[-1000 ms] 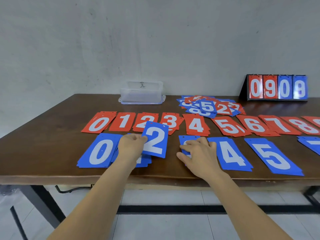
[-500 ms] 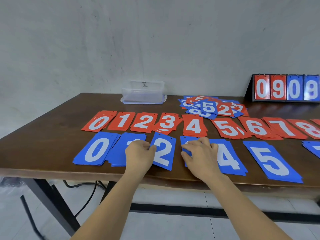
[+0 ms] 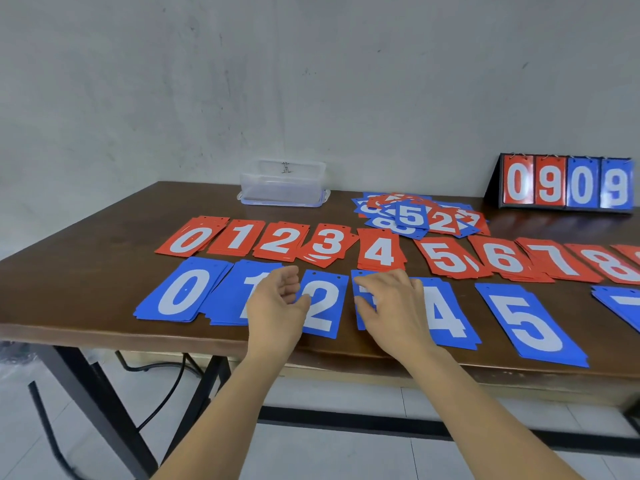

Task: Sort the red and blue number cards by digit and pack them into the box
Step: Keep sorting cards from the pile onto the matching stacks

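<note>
A row of red card piles [image 3: 379,252], digits 0 to 8, lies across the brown table [image 3: 104,237]. In front runs a blue row: 0 [image 3: 183,292], 1 [image 3: 249,289], 2 [image 3: 322,306], 4 [image 3: 446,317], 5 [image 3: 530,323]. The blue 2 lies flat near the front edge. My left hand [image 3: 277,303] hovers at its left side with loosely curled fingers, thumb tip at the card's edge. My right hand [image 3: 391,306] rests flat on the blue pile [image 3: 362,282] between 2 and 4, hiding its digit. The clear plastic box [image 3: 284,183] stands at the back.
A mixed heap of unsorted red and blue cards [image 3: 415,216] lies behind the red row. A flip scoreboard [image 3: 568,183] showing 0909 stands at the back right. Another blue pile [image 3: 623,303] is cut off at the right edge.
The blue 2 card, held tilted up in my left hand a second ago, now lies flat between the 1 pile and the covered pile. My left fingers have loosened. My right hand stayed put.
</note>
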The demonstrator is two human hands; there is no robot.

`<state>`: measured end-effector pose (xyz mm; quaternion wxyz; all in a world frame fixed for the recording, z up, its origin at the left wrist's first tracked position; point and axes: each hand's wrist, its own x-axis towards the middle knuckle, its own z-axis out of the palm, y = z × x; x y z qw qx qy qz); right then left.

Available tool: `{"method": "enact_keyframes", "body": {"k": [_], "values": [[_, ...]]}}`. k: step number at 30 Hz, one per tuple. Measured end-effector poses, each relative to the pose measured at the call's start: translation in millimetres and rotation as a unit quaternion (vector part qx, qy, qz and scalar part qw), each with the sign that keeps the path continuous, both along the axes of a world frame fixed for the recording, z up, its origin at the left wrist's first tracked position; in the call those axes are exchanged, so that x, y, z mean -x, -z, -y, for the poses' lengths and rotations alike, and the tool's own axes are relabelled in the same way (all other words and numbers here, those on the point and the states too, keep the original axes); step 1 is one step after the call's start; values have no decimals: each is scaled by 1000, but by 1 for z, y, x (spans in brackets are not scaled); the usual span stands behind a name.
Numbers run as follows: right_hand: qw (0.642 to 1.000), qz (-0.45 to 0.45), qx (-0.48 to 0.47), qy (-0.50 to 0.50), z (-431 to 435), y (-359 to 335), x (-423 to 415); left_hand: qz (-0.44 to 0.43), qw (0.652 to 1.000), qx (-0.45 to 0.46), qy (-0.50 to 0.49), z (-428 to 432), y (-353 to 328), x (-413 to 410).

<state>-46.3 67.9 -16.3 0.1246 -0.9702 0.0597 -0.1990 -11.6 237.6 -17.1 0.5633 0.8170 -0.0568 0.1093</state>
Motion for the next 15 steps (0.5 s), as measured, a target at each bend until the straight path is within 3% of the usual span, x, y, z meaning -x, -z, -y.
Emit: {"method": "enact_keyframes", "body": {"k": [7,15], "values": [[999,26,-14,-12,48,-33,-9,61,998,0,36,58,-36,-25],[998,36,-10,49,144,-56,-47,89,991,-17,99,156,-53,-76]]}}
